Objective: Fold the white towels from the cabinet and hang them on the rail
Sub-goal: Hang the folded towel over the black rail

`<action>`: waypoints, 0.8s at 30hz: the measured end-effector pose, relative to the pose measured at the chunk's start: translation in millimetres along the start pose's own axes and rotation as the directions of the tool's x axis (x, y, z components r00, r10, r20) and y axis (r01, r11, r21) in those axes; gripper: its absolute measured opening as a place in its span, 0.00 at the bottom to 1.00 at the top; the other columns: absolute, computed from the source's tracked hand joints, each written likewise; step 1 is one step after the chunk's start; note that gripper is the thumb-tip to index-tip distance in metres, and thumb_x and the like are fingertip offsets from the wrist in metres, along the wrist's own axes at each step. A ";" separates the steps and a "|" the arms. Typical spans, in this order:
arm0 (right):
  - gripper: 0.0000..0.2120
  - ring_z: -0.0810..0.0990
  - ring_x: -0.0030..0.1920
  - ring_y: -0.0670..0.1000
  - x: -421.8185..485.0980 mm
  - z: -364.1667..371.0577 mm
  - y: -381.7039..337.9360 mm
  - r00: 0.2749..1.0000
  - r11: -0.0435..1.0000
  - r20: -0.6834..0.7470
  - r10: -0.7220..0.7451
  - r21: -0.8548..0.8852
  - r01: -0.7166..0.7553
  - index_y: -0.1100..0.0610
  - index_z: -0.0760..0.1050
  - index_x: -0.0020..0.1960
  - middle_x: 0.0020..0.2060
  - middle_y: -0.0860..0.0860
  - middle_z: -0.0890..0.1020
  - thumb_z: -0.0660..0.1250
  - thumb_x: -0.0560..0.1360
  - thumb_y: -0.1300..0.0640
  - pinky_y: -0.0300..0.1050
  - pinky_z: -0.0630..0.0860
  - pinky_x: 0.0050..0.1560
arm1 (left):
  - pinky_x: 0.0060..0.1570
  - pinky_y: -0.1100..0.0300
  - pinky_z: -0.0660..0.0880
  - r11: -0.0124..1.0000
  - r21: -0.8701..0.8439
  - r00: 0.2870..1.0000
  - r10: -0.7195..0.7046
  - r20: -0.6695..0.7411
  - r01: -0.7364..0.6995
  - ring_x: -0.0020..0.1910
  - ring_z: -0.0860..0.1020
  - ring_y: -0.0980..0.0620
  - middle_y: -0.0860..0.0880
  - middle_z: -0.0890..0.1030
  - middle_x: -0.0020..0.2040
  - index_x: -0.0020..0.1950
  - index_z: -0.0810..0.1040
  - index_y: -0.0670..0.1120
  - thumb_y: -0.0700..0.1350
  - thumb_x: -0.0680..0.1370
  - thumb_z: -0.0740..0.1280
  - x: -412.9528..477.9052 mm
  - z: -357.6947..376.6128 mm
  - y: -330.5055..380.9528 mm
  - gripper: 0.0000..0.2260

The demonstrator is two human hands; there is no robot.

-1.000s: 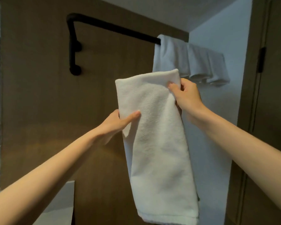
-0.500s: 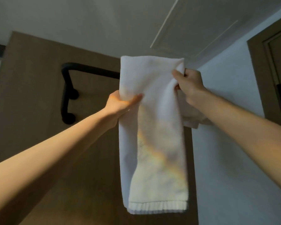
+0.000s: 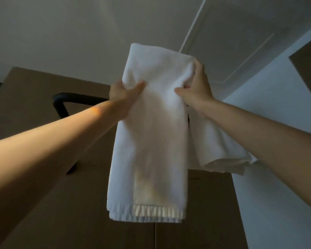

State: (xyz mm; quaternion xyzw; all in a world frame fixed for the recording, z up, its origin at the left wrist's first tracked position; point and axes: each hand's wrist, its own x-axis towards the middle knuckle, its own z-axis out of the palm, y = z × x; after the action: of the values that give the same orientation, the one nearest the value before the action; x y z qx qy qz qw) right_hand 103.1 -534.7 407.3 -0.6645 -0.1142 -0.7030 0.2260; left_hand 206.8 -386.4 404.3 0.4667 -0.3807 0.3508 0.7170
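A black rail [image 3: 74, 97] runs along the far brown wall [image 3: 34, 203], and another white towel [image 3: 217, 148] hangs at the right. The folded towel [image 3: 151, 141] hides the rail's middle. It hangs straight down with its hem at the bottom. Near its top, the left hand [image 3: 122, 92] grips its left edge and the right hand [image 3: 197, 87] grips its right edge.

Grey ceiling [image 3: 79, 33] above; white wall [image 3: 276, 194] at right
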 end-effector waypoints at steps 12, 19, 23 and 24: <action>0.26 0.38 0.77 0.60 4.9 33.7 45.3 0.903 0.640 0.308 -0.301 -0.637 0.430 0.57 0.54 0.78 0.79 0.55 0.45 0.54 0.82 0.54 0.56 0.40 0.75 | 0.51 0.56 0.71 0.979 0.129 0.980 0.172 -0.104 -0.158 0.53 0.75 0.48 0.48 0.75 0.56 0.64 0.70 0.45 0.54 0.76 0.69 54.8 39.3 -8.8 0.22; 0.17 0.70 0.67 0.58 6.8 44.5 52.9 0.870 0.639 0.309 -0.384 -0.592 0.492 0.58 0.68 0.68 0.67 0.56 0.73 0.50 0.82 0.60 0.52 0.68 0.61 | 0.60 0.53 0.65 0.874 0.443 0.969 0.242 -0.042 -0.199 0.65 0.69 0.44 0.42 0.69 0.68 0.70 0.61 0.41 0.54 0.80 0.62 74.4 50.9 -16.7 0.25; 0.15 0.76 0.56 0.65 1.0 51.2 59.8 0.893 0.717 0.254 -0.373 -0.532 0.451 0.55 0.69 0.63 0.59 0.60 0.79 0.50 0.83 0.51 0.54 0.71 0.50 | 0.63 0.51 0.65 0.697 0.671 0.953 0.298 0.050 -0.253 0.68 0.67 0.41 0.40 0.68 0.69 0.71 0.61 0.38 0.51 0.80 0.63 76.2 47.9 -17.0 0.26; 0.17 0.77 0.55 0.65 0.6 53.7 61.2 0.898 0.725 0.244 -0.366 -0.530 0.439 0.55 0.70 0.61 0.57 0.60 0.79 0.49 0.83 0.47 0.53 0.70 0.49 | 0.63 0.50 0.66 0.663 0.698 0.946 0.318 0.063 -0.270 0.67 0.67 0.40 0.39 0.68 0.69 0.71 0.61 0.38 0.49 0.79 0.64 75.8 48.4 -17.3 0.26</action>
State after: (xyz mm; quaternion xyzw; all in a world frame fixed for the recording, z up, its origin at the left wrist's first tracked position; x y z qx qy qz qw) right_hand 179.3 -563.4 404.2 -0.7020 -0.0528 -0.6942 -0.1499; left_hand 246.2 -426.1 476.8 0.6234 -0.2668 0.5940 0.4329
